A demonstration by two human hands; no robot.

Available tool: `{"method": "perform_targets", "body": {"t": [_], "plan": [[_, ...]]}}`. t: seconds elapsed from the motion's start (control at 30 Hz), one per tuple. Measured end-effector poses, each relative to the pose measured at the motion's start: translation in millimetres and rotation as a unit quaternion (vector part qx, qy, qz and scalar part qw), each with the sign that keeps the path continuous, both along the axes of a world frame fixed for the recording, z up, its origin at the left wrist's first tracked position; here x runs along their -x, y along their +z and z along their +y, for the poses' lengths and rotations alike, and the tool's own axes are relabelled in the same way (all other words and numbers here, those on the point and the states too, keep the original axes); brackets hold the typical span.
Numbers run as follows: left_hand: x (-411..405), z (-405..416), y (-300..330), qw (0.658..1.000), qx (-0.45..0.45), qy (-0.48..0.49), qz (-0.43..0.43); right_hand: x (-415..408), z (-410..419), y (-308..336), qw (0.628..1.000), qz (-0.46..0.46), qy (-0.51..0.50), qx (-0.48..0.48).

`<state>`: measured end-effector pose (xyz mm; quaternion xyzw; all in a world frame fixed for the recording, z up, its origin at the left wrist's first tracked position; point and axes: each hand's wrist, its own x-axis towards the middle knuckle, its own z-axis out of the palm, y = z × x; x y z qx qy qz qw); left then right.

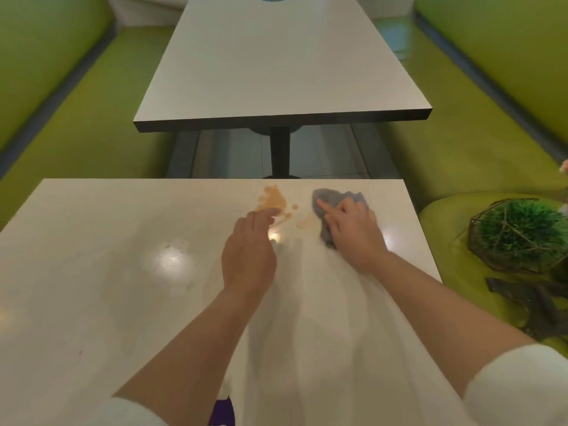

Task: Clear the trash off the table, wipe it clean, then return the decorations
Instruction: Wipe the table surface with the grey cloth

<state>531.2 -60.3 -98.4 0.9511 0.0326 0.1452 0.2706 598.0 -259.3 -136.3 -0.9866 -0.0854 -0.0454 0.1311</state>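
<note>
Table [92, 272]: trash cleared. Orange spill [273, 201] unwiped between hands; grey cloth [325, 207] pressed under right hand [353, 232]; left hand [249, 253] empty, flat. Decorations [519, 235] unreturned, beside right hand.

White table [92, 272], orange spill [273, 202], grey cloth [325, 204]
</note>
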Motion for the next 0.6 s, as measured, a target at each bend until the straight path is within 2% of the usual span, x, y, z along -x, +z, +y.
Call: {"method": "perform_targets", "body": {"t": [0.07, 0.1, 0.13, 0.27, 0.33, 0.43, 0.5, 0.6], "plan": [[-4, 21, -9, 0.996, -0.088, 0.026, -0.008, -14, 9, 1, 0.995, 0.005, -0.097, 0.021], [-6, 31, -13, 0.992, -0.116, 0.044, -0.002, -13, 22, 3, 0.994, 0.006, -0.107, 0.031], [-8, 40, -19, 0.99, -0.132, 0.055, 0.008, -7, 36, 4, 0.995, 0.008, -0.088, 0.036], [-9, 56, -35, 0.984, -0.164, 0.066, 0.015, 25, 54, 4, 0.996, 0.005, 0.092, 0.01], [-9, 56, -38, 0.985, -0.159, 0.069, 0.007, 6, 38, 3, 0.996, 0.0, 0.094, 0.011], [-7, 53, -41, 0.987, -0.14, 0.075, 0.008, -35, 26, 2, 0.999, 0.012, -0.03, 0.044], [-6, 53, -42, 0.988, -0.13, 0.079, 0.003, -44, 42, 7, 0.996, 0.016, -0.074, 0.056], [-7, 57, -44, 0.991, -0.101, 0.083, 0.001, -31, 75, 9, 0.999, 0.021, 0.028, 0.031]]}}
